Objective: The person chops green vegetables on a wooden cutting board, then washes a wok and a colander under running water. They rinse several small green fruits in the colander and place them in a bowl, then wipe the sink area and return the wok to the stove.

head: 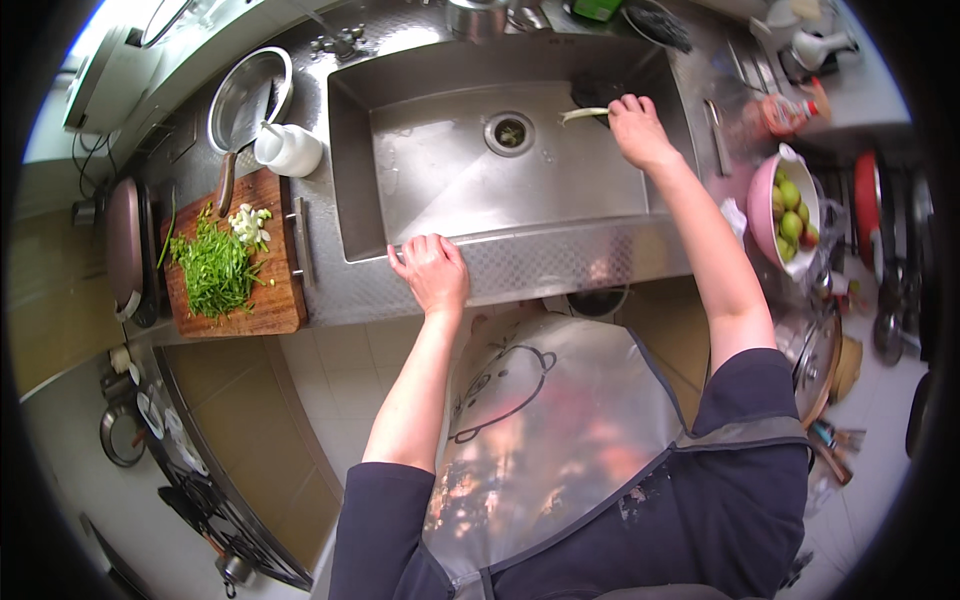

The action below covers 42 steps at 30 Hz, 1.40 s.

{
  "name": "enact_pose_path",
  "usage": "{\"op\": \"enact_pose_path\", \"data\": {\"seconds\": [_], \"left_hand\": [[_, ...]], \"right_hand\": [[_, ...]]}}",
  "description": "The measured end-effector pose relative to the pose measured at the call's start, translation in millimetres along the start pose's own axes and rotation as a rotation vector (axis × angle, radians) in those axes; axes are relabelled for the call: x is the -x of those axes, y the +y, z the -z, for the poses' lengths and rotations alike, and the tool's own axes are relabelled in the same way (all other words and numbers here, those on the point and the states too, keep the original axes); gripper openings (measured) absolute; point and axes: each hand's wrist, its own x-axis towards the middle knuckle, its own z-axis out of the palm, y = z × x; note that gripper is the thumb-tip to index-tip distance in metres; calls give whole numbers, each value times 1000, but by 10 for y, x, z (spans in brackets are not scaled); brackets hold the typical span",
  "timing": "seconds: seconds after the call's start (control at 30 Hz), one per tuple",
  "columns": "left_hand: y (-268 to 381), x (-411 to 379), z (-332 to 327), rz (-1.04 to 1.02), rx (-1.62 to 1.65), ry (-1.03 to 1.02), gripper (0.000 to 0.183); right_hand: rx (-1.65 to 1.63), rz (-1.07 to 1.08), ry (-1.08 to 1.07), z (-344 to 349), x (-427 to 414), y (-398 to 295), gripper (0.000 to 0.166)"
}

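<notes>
My right hand (pixel 636 131) is over the right side of a stainless steel sink (pixel 450 180), its fingers closed on a thin pale stalk (pixel 585 114) that looks like a piece of scallion. Beneath and behind that hand lies something dark (pixel 596 90) in the sink's back right corner; I cannot tell what it is. My left hand (pixel 431 270) rests on the sink's front rim near the left corner, with nothing visible in it. Bits of green sit in the drain (pixel 511 133). On a wooden cutting board (pixel 277 300) at the left lie chopped greens (pixel 214 274) and chopped white pieces (pixel 250 223).
A kitchen knife (pixel 226 184) leans from the board onto a steel bowl (pixel 217 112), beside a white jug (pixel 291 150). The faucet (pixel 341 45) stands behind the sink. At the right are a peeler-like metal tool (pixel 718 139), a plastic bottle (pixel 780 114) and a pink bowl (pixel 761 199) of green fruit (pixel 791 223).
</notes>
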Motion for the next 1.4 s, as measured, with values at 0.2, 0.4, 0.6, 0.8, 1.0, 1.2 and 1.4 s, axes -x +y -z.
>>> {"op": "enact_pose_path", "data": {"seconds": [0.2, 0.4, 0.6, 0.8, 1.0, 1.2, 1.4], "left_hand": [[-30, 69, -17, -13, -6, -5, 22], [-54, 94, -69, -53, -46, -24, 29], [-53, 92, -77, -67, -81, -13, 28], [-62, 84, -50, -42, -25, -12, 26], [25, 41, 44, -45, 20, 7, 17], [10, 29, 60, 15, 22, -56, 13], [-12, 2, 69, 81, 81, -40, 9]], "right_hand": [[-425, -292, 286, 826, 2153, -38, 34], [-660, -569, 20, 727, 3728, -564, 35], [-624, -659, -586, -149, 3669, -934, 27], [-1843, -161, -200, 755, 2219, -572, 33], [-2128, -521, -359, -248, 99, -416, 43], [-1875, -969, -641, -1473, -1103, -969, 10], [-1971, -1060, -701, -1841, -1425, -1085, 9]]}}
